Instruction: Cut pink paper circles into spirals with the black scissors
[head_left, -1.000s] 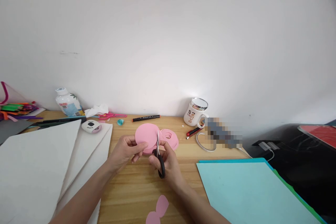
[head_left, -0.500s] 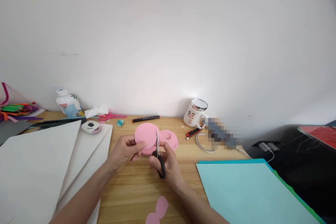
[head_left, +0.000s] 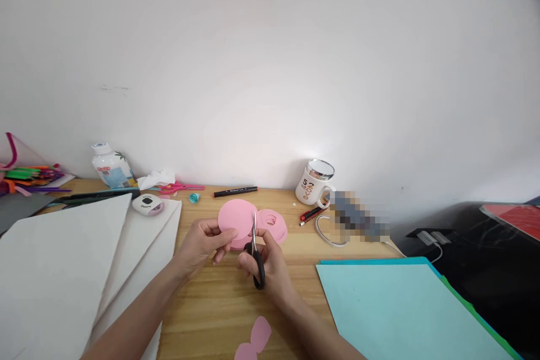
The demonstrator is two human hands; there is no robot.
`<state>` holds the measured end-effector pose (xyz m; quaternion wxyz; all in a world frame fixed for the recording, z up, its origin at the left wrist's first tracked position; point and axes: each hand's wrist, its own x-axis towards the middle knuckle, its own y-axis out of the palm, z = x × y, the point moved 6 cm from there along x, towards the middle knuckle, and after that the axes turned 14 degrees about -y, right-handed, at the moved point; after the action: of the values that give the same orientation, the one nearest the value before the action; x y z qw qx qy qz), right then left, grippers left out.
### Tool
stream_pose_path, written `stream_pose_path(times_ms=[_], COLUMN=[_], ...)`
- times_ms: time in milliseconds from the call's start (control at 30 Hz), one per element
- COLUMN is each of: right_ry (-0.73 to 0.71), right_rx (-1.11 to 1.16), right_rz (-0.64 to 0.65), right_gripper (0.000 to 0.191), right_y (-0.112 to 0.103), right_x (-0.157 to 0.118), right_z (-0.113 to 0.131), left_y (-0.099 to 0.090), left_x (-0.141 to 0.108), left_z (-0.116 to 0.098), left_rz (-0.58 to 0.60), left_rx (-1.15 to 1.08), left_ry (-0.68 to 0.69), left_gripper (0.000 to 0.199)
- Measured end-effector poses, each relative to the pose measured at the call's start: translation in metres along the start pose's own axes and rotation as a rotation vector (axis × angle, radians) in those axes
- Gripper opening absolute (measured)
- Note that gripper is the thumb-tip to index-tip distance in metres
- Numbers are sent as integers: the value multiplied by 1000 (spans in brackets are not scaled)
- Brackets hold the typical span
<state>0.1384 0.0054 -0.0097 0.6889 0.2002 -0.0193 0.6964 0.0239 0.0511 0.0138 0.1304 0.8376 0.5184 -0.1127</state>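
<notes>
Pinched between the thumb and fingers of my left hand is a round pink paper disc, held up above the table. My right hand grips black-handled scissors, their blades pointing up along the disc's right edge. Whether the blades bite into the paper cannot be made out. Behind the scissors lie more pink paper rounds, with curved cuts in the top one. Two small pink petal-shaped pieces rest on the wood near the front edge of the view.
White sheets cover the left side, with a small white device on them. Turquoise sheets lie at right. Along the wall stand a bottle and a mug; a black marker and pink scissors lie between.
The whole view has shifted very slightly. The scissor blades look a little closer together; both hands keep nearly the same place and hold.
</notes>
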Motion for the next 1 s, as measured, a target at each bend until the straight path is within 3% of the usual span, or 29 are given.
stream_pose_path(times_ms=[1000], right_ry=[10], right_rx=[-74], right_rz=[-14], right_gripper=[48], right_y=[-4], right_x=[0], right_z=[-1], left_y=[-4], left_x=[0], left_z=[-3], left_rz=[-31], left_rx=[9], left_ry=[44], left_gripper=[28])
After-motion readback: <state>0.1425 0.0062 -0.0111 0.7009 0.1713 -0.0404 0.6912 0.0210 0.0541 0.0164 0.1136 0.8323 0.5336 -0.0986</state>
